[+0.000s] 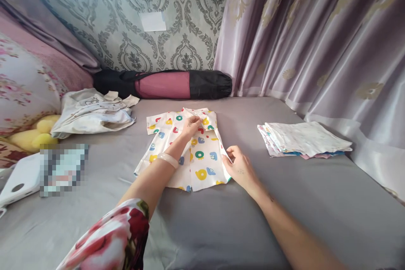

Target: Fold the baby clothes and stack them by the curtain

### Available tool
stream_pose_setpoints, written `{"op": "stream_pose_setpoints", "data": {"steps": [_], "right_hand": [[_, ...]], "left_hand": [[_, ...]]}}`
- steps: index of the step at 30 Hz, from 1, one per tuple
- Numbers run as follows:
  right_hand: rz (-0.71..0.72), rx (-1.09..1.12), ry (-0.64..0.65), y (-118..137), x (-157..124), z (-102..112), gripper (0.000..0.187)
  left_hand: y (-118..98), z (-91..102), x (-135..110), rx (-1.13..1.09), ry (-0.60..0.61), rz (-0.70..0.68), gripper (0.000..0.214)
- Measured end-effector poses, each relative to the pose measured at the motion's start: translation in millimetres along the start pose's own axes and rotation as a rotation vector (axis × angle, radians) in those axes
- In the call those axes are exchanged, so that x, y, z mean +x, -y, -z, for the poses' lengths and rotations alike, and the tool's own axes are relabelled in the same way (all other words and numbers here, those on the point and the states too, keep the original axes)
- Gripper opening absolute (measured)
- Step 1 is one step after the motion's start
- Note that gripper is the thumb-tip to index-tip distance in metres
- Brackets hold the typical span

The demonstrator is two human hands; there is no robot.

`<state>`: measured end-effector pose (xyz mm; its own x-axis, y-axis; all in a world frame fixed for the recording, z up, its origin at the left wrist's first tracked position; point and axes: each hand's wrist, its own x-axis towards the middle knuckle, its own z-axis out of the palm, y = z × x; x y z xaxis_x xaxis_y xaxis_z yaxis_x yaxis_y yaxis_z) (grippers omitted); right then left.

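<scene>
1. Nearest the camera, the right hand (241, 168) lies at the right side edge of the small printed shirt (202, 158), thumb and fingertips closed on that edge in a light pinch.
2. The shirt is spread flat on the grey bed sheet (221, 219), collar away from the person and hem towards them, with one side already turned inward.
3. By its look it is thin cotton: light, limp and not fragile. It would sag if lifted by one point, so edges, seams and the shoulder line are the best places to grip.
4. Further off, the left hand (191, 126) rests on the collar area with its fingers bent down onto the cloth; whether it grips a fold or only presses is hard to tell.
5. Beyond, a stack of folded cloths (305, 138) lies well to the right, a crumpled pile (91, 112) to the left, and a rolled mat bag (164, 84) against the wall.
</scene>
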<state>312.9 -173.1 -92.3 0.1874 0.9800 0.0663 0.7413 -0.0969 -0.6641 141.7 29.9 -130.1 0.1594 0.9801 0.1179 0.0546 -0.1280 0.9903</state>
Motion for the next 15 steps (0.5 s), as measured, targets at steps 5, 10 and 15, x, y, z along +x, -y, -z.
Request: {"op": "stream_pose_setpoints", "data": {"steps": [5, 10, 15], "right_hand": [[0.079, 0.034, 0.055, 0.1, -4.7, -10.4, 0.036], [0.182, -0.04, 0.122, 4.1, -9.8, -10.1, 0.041], [0.432, -0.106, 0.264, 16.1, -15.7, -0.5, 0.023]], "left_hand": [[6.1, 6.6, -7.5, -0.071, -0.039, -0.058, 0.022], [10.3, 8.3, -5.4, -0.007, -0.05, -0.098, 0.025], [12.5, 8.0, -6.9, 0.005, -0.072, -0.142, 0.027]]}}
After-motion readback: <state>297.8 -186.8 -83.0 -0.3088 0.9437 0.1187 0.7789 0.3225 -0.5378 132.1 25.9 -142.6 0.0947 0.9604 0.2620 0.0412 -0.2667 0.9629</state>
